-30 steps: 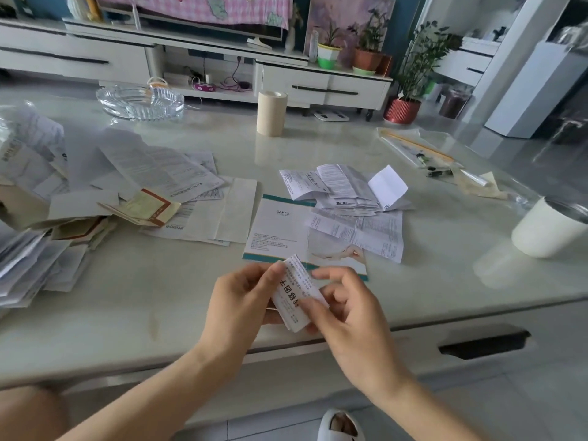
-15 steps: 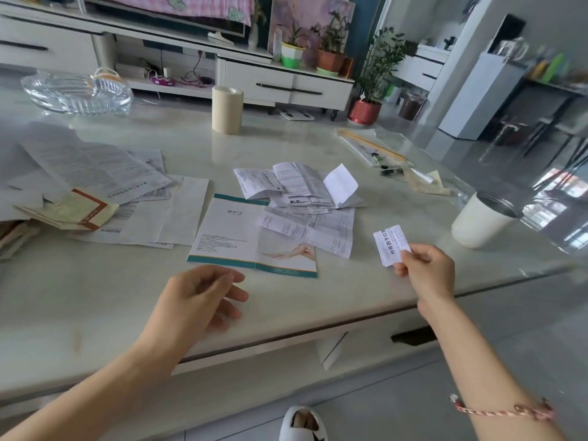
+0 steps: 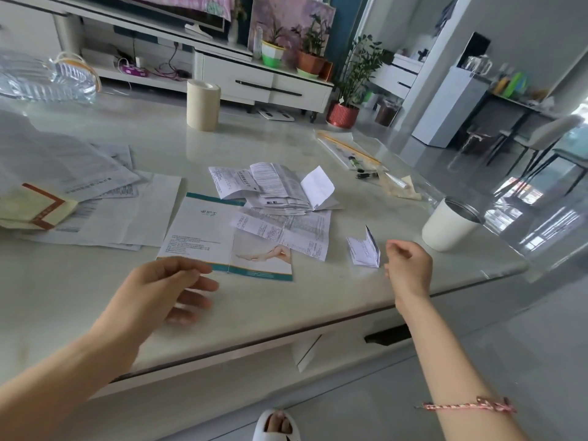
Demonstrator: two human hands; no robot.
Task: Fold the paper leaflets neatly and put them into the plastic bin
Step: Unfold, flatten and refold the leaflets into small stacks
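Home, living room. A low white TV cabinet [image 3: 222, 55] with drawers [image 3: 270, 85] stands at the back, carrying a screen [image 3: 197, 20] draped in pink cloth [image 3: 178, 1], with potted plants [image 3: 310, 55] at its end and a bathroom scale [image 3: 276, 114] on the tiled floor [image 3: 477, 345] below. In front is a pale stone-topped table [image 3: 286, 307] with a cut-glass dish [image 3: 47, 81] on it and an indoor slipper [image 3: 264, 432] under it. Off right are dining chairs [image 3: 541, 138] at a dark table [image 3: 509, 100] and a tall white unit [image 3: 445, 106] topped by what may be a glass jug [image 3: 475, 63], too blurred to be sure.
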